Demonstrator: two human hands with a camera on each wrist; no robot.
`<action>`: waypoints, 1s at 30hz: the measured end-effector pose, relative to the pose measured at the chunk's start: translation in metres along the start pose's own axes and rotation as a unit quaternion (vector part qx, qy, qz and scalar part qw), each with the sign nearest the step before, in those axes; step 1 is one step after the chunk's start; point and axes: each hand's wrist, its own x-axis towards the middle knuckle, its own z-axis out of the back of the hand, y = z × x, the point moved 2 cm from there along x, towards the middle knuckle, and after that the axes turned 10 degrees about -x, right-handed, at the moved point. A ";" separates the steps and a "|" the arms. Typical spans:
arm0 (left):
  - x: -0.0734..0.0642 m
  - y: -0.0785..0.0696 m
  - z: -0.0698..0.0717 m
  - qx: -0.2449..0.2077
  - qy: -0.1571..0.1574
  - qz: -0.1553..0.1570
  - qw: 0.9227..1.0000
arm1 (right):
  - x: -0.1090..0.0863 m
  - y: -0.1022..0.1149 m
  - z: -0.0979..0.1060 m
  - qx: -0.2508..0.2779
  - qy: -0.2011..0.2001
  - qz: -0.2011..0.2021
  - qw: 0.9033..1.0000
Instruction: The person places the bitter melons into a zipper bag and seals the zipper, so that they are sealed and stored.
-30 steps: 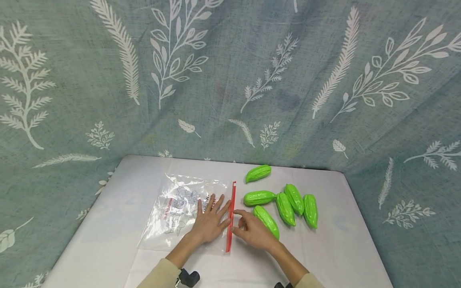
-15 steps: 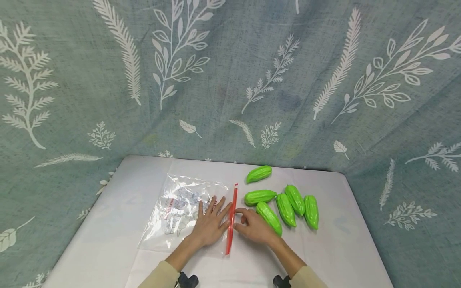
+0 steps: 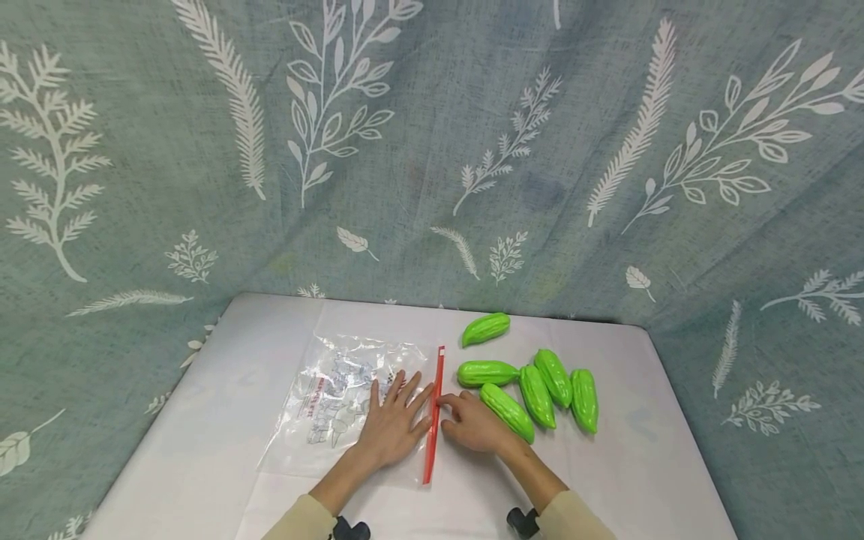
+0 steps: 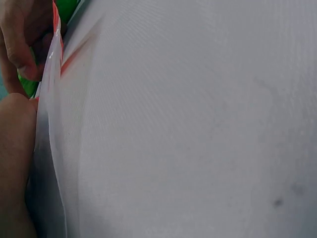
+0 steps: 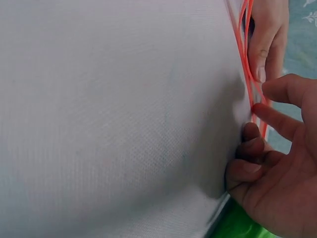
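Observation:
A clear zip bag (image 3: 297, 439) with a red zip edge (image 3: 429, 457) and printed drawings lies flat on the white-covered table. My left hand (image 3: 391, 431) rests on it, fingers spread, near the red edge. My right hand (image 3: 475, 424) is on the other side of that edge. Its index fingertip touches the red strip, with the thumb beside it and a gap between them; the remaining fingers curl in. Two red strips (image 5: 246, 64) stand slightly apart in the right wrist view. Just right of my right hand lies a green ridged gourd, like a bitter melon (image 3: 508, 411).
Several more green gourds lie to the right and behind: one at the back (image 3: 486, 328), one lying sideways (image 3: 487, 373) and a cluster (image 3: 553, 379). A patterned grey-green cloth (image 3: 405, 150) hangs behind the white table (image 3: 641, 480).
My right fingers shift slightly at the red edge. The gourd beside my right hand has moved a little to the right. My left hand stays spread on the bag.

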 end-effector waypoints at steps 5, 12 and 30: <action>-0.001 0.002 0.000 -0.008 -0.013 -0.004 1.000 | 0.000 0.000 0.000 -0.008 -0.007 0.005 1.000; -0.002 0.005 0.001 -0.003 -0.034 -0.014 0.999 | 0.001 0.001 0.003 -0.011 -0.003 0.010 1.000; -0.006 0.013 0.007 -0.050 -0.037 -0.092 0.994 | 0.002 0.000 0.002 -0.009 -0.005 0.020 1.000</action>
